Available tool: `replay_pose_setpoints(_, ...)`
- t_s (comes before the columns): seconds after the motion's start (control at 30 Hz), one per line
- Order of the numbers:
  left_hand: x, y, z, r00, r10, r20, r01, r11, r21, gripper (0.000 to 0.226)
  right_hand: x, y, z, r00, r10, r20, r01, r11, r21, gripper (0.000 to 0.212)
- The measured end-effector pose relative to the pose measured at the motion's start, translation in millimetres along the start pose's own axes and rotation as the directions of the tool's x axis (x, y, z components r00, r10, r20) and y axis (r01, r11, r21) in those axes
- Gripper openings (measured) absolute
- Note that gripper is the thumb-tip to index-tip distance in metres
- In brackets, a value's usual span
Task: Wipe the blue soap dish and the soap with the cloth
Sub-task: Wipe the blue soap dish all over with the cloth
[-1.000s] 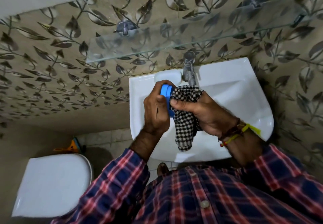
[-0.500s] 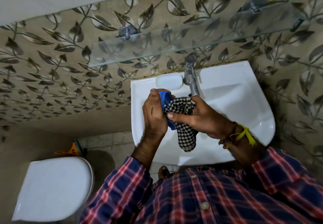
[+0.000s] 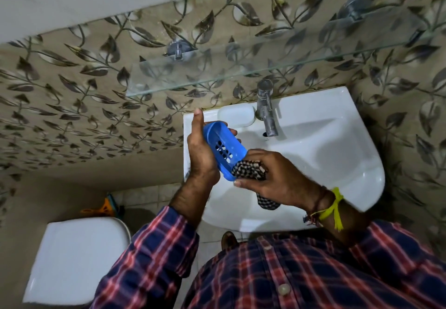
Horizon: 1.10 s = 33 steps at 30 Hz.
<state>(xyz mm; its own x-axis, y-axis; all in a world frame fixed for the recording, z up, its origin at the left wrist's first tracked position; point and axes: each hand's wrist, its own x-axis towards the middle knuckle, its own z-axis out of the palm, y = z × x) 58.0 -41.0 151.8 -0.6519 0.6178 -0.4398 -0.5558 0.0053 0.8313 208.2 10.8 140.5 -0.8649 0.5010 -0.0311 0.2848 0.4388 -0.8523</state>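
Left hand grips blue soap dish above left part of white sink, thumb pointing up along dish's far end, fingertips curled round its other long edge. Dish tilted, open side facing camera, drain slots visible in its floor, nothing lying in it. Right hand holds checkered cloth, fingers wrapped over the bunched part, thumb stretched along the underside; bunched cloth pressed against near end of dish, loose tail hanging below the hand over the basin. White soap sits on sink's back ledge, just left of metal tap, apart from both hands and from the dish. Yellow thread band and darker threads on right wrist. Both sleeves in red-and-navy plaid shirt. Glass shelf mounted on leaf-pattern tiled wall above the sink, on metal brackets. White toilet lid at lower left, an orange item on the floor behind it, too small to identify. Toe of a shoe visible under the sink's front edge.
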Motion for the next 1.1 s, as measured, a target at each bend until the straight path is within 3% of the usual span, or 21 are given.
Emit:
replay_pose_setpoints(0.1,0.1,-1.3,1.0,0.997,-0.075,0.001,0.075,0.997,-0.011,0.067,-1.4,0.6,7.3,0.983,-0.173,-0.069,0.144,0.941,-0.307,0.034)
replay_pose_setpoints(0.17,2.6,1.5,1.3,0.994,-0.11,-0.005,0.11,0.994,-0.024,0.069,-2.1,2.2,8.6,0.954,-0.278,-0.115,0.215,0.897,-0.386,0.023)
replay_pose_setpoints(0.27,6.2,1.5,0.7,0.991,-0.129,0.036,0.129,0.992,0.005,0.079,-3.3,6.1,10.6,0.937,-0.321,-0.14,0.245,0.888,-0.39,0.017)
replay_pose_setpoints(0.43,-0.2,-21.6,-10.4,0.958,-0.182,0.22,0.185,0.983,0.008,0.1,-4.3,9.9,19.3,0.942,-0.278,-0.188,0.212,0.927,-0.31,0.019)
replay_pose_setpoints(0.57,-0.8,-38.2,-10.3,0.944,-0.167,0.283,0.155,0.986,0.063,0.112,1.5,10.1,11.4,0.949,-0.19,-0.252,0.145,0.972,-0.187,0.02)
replay_pose_setpoints(0.73,10.5,-37.5,-11.1,0.952,-0.168,0.254,0.162,0.986,0.043,0.095,7.9,7.7,0.2,0.996,-0.041,-0.075,0.035,0.995,-0.09,0.025)
replay_pose_setpoints(0.8,13.4,-36.2,-15.8,0.947,-0.166,0.274,0.176,0.984,-0.011,0.087,11.3,11.4,-15.9,0.976,0.182,-0.121,-0.159,0.971,0.175,0.02)
replay_pose_setpoints(0.83,14.0,-35.7,-17.2,0.946,-0.164,0.281,0.18,0.983,-0.033,0.081,13.6,14.3,-24.1,0.939,0.314,-0.144,-0.243,0.897,0.369,0.016)
replay_pose_setpoints(0.87,13.8,-35.1,-17.6,0.944,-0.164,0.285,0.184,0.982,-0.046,0.077,16.0,14.9,-30.6,0.898,0.411,-0.16,-0.284,0.817,0.502,0.012)
replay_pose_setpoints(0.9,13.4,-35.2,-16.8,0.944,-0.168,0.283,0.19,0.981,-0.051,0.075,19.3,12.7,-33.9,0.876,0.437,-0.203,-0.277,0.801,0.53,0.011)
replay_pose_setpoints(0.93,12.7,-36.1,-14.0,0.943,-0.176,0.281,0.196,0.98,-0.045,0.075,23.5,8.9,-33.8,0.874,0.401,-0.275,-0.246,0.852,0.461,0.015)
replay_pose_setpoints(1.0,10.0,-39.2,-6.4,0.941,-0.189,0.28,0.202,0.979,-0.017,0.074,29.7,-3.8,-22.3,0.895,0.194,-0.401,-0.136,0.976,0.169,0.02)
replay_pose_setpoints(1.1,5.1,-44.9,2.0,0.945,-0.208,0.252,0.216,0.976,-0.005,0.073,28.7,-17.4,2.2,0.864,-0.041,-0.501,-0.12,0.951,-0.284,0.033)
